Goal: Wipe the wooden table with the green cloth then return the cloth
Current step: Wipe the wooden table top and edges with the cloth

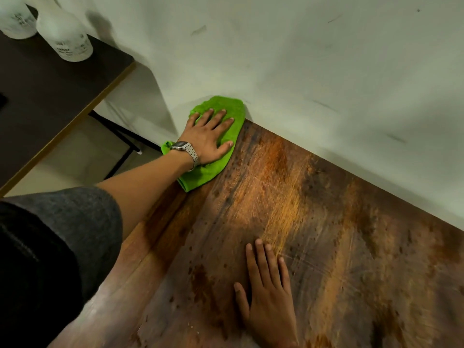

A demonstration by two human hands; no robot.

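The green cloth [227, 110] lies spread over the far left corner of the wooden table [313, 222], right against the wall. My left hand [208, 135], with a metal watch on its wrist, presses flat on the cloth with fingers spread. One end of the cloth hangs past the table's left edge. My right hand [268, 297] rests palm down on the bare wood near the front, fingers together, holding nothing.
A white wall [326, 71] runs along the table's far edge. To the left stands a dark side table [50, 96] with two white bottles [65, 33] on it. Pale floor and black metal legs [123, 136] show in the gap between the tables.
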